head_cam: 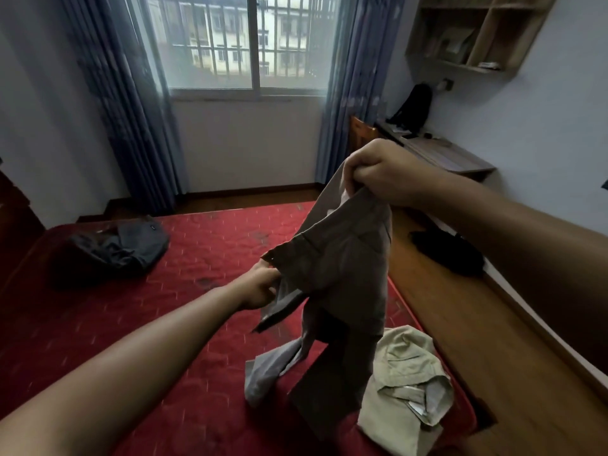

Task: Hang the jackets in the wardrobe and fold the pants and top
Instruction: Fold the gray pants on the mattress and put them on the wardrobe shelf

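Head view: above a red bed (164,307), whose right edge runs under the right hand (385,174) alongside wooden floor (460,307), open mattress spreads left of the left hand (260,287). The right hand, raised and fisted, grips the waistband of grey-brown pants (342,274); the left hand, lower, pinches another part of the waist. The pants hang lengthwise, waist up, with creased legs trailing onto the mattress below both hands. A crumpled beige garment (404,390) lies beside the legs, below the right hand; a dark garment (121,248) lies well left of the left hand
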A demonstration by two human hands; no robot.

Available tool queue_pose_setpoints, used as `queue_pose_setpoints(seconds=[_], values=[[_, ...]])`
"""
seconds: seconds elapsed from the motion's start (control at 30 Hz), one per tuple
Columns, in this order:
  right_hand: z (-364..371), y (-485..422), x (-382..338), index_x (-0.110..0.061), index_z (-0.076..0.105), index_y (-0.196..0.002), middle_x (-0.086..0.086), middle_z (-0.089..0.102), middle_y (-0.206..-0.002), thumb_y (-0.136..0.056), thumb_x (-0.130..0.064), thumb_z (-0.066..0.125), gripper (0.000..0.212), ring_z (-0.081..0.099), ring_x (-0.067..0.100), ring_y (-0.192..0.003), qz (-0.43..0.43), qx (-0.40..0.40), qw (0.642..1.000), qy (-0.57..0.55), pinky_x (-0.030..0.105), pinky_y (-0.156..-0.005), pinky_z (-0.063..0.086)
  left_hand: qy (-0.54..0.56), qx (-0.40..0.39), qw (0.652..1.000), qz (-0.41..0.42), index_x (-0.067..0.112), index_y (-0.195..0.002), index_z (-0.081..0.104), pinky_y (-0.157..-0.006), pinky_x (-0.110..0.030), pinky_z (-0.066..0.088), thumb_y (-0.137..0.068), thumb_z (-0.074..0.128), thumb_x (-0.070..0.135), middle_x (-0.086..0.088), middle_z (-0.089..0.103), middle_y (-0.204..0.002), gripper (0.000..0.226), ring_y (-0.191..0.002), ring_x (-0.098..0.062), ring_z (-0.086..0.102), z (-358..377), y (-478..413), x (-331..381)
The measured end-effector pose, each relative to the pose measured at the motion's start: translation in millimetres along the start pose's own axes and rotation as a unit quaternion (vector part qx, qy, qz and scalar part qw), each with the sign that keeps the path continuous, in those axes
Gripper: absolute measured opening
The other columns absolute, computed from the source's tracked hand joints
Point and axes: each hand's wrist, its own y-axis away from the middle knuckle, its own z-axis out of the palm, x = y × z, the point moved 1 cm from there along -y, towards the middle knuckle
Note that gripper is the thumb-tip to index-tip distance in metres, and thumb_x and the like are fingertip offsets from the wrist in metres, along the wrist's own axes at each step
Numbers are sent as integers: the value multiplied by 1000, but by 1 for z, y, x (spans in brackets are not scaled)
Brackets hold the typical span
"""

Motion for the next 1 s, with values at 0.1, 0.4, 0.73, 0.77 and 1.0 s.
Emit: queue_pose_setpoints(seconds=[0.1,0.4,0.73,0.77,1.0], values=[[-10,4,-4,-21,66,-65,-5,65,-70,-90,5,46,41,59,0,-62,-3,1,1000,0,10,-57,41,10,27,999,-41,-2,-118,61,-83,-27,40,-91,57,12,-21,54,-128,30,-118,-34,55,-11,-18,5],[-20,17,33,-22,63,-84,-3,56,-89,-78,-83,49,63,56,15,-78,10,-61,973,222,28,-62,36,-133,64,987,56,25,-119,70,-89,-36,53,-87,63,6,6,67,-119,39,-112,-20,62,-42,-15,-10],[14,32,111,-27,58,-116,-2,54,-113,-94,-37,55,25,55,19,-107,-80,-87,880,459,37,-88,44,-183,166,957,154,22,-83,70,-69,-36,58,-77,82,20,6,61,-90,14,-80,-17,64,-93,28,-52],[13,30,113,-25,60,-113,-2,55,-110,-94,-32,56,21,56,20,-104,-76,-75,899,425,36,-84,46,-113,162,972,124,20,-78,66,-67,-40,57,-78,78,13,5,58,-84,14,-75,-17,62,-99,29,-53],[-12,21,130,-23,58,-80,-3,60,-79,-91,-7,64,21,58,16,-75,69,67,992,83,31,-61,39,226,272,935,6,10,-81,56,-58,-23,41,-89,62,-6,0,50,-70,19,-62,-5,46,-160,45,-44]])
